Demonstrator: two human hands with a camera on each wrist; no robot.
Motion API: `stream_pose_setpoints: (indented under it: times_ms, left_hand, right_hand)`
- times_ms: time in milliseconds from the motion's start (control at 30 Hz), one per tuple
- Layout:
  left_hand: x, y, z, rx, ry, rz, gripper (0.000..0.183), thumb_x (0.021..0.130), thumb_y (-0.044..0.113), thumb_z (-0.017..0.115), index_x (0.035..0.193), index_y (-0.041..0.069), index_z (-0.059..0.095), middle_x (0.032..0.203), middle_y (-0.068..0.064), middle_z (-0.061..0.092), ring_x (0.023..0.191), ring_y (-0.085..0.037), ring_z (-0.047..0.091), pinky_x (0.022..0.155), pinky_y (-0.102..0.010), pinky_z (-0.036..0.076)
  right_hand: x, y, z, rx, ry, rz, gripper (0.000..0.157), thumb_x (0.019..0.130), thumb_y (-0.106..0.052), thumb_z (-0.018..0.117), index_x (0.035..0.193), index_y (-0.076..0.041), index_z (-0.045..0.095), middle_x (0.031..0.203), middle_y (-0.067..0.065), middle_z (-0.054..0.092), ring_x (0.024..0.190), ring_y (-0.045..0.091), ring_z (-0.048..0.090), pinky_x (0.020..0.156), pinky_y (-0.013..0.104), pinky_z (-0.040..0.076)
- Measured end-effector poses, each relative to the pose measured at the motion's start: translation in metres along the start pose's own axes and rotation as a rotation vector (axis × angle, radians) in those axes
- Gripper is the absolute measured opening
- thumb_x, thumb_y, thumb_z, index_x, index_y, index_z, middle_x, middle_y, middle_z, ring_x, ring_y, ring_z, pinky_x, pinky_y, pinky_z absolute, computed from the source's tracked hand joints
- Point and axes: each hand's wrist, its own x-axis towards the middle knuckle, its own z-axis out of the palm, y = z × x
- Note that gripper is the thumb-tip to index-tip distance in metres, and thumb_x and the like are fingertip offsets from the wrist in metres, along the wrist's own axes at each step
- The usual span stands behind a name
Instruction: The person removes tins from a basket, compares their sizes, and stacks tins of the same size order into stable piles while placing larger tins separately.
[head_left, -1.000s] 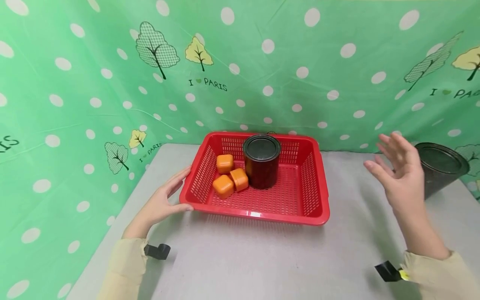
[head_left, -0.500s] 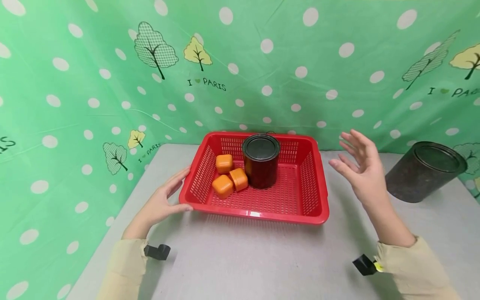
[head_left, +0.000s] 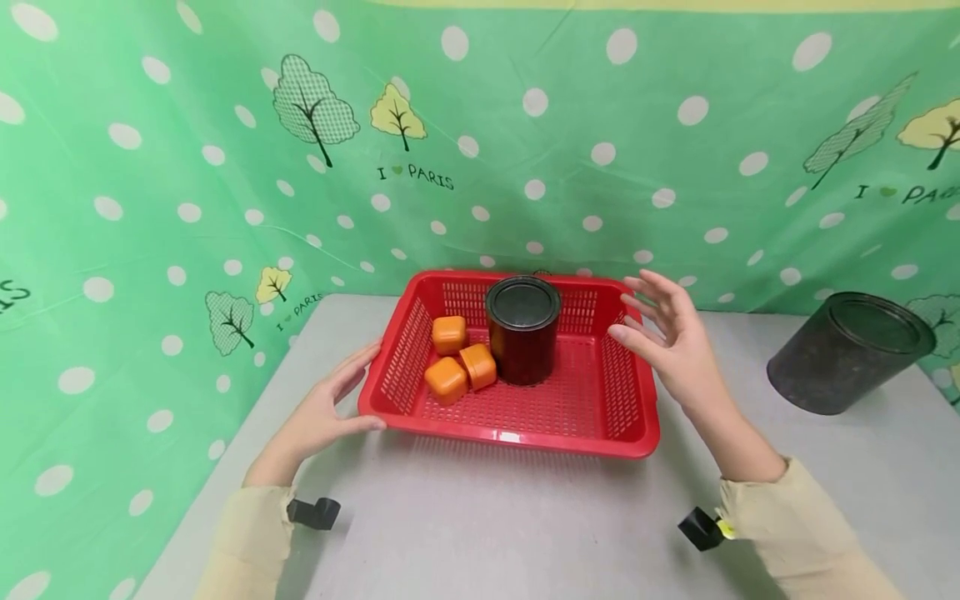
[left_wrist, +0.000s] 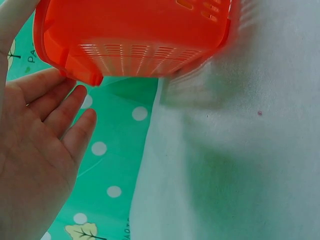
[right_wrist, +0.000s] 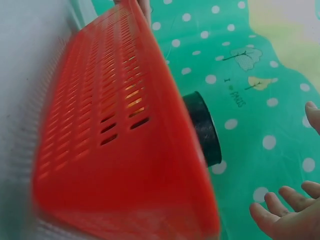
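Observation:
A red plastic basket (head_left: 517,437) with perforated walls stands on the table. Inside it are a dark lidded can (head_left: 523,342) and several orange rounded blocks (head_left: 447,380), all left of its middle. My left hand (head_left: 322,417) rests at the basket's left end, thumb by the front corner and straight fingers along the side. In the left wrist view, those fingers (left_wrist: 80,132) lie against or close to the rim from outside. My right hand (head_left: 671,342) hovers over the basket's right rim with spread, relaxed fingers and holds nothing; the right wrist view shows a gap between it and the rim.
A second dark can (head_left: 847,354) leans or appears tilted on the table at the far right. A green dotted cloth (head_left: 592,108) hangs behind and to the left of the grey-white table (head_left: 480,533).
My right hand has moved left, from beside the far-right can to the basket's right rim. The left hand, the basket and its contents have stayed put.

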Motion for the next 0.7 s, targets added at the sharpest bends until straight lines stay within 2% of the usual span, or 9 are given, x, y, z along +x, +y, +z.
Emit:
stream_pose_setpoints:
  times_ms: [167, 300, 433, 533, 700]
  left_hand:
    - [-0.002, 0.0, 0.0, -0.003, 0.005, 0.004, 0.101, 0.074, 0.008, 0.087, 0.158, 0.014, 0.03, 0.166, -0.005, 0.025, 0.151, -0.004, 0.025, 0.115, -0.008, 0.029]
    - [-0.001, 0.0, -0.001, 0.003, 0.005, 0.002, 0.101, 0.074, 0.009, 0.087, 0.158, 0.015, 0.03, 0.166, -0.004, 0.025, 0.152, -0.007, 0.025, 0.114, -0.005, 0.028]
    - [-0.001, 0.0, -0.001, 0.0, -0.001, -0.003, 0.1, 0.075, 0.009, 0.086, 0.158, 0.015, 0.03, 0.166, -0.005, 0.025, 0.152, -0.012, 0.025, 0.115, -0.007, 0.029]
    - [-0.002, 0.001, 0.0, -0.008, 0.001, -0.006, 0.1, 0.075, 0.008, 0.086, 0.158, 0.014, 0.03, 0.166, -0.006, 0.025, 0.152, -0.011, 0.025, 0.117, -0.011, 0.03]
    - [-0.002, 0.001, 0.0, -0.014, 0.004, -0.001, 0.099, 0.075, 0.008, 0.085, 0.158, 0.015, 0.03, 0.167, -0.007, 0.024, 0.152, -0.007, 0.024, 0.117, -0.011, 0.029]
  right_hand:
    - [0.01, -0.006, 0.009, -0.012, -0.024, 0.042, 0.067, 0.093, -0.013, 0.069, 0.151, -0.018, 0.035, 0.15, 0.007, 0.045, 0.141, 0.026, 0.045, 0.102, 0.011, 0.049]
    - [0.019, -0.008, 0.017, -0.032, -0.046, 0.083, 0.065, 0.095, -0.017, 0.067, 0.151, -0.019, 0.034, 0.15, 0.004, 0.045, 0.142, 0.027, 0.044, 0.101, 0.011, 0.049]
    - [0.025, -0.007, 0.025, -0.041, -0.072, 0.126, 0.064, 0.096, -0.022, 0.065, 0.152, -0.021, 0.032, 0.152, 0.004, 0.044, 0.143, 0.023, 0.043, 0.107, 0.021, 0.047]
    - [0.029, -0.006, 0.033, -0.02, -0.086, 0.146, 0.065, 0.096, -0.021, 0.065, 0.152, -0.019, 0.032, 0.152, 0.005, 0.043, 0.143, 0.022, 0.043, 0.115, 0.035, 0.043]
    - [0.034, -0.001, 0.045, 0.02, -0.084, 0.176, 0.067, 0.095, -0.02, 0.067, 0.152, -0.015, 0.032, 0.153, 0.007, 0.042, 0.143, 0.021, 0.043, 0.119, 0.046, 0.039]
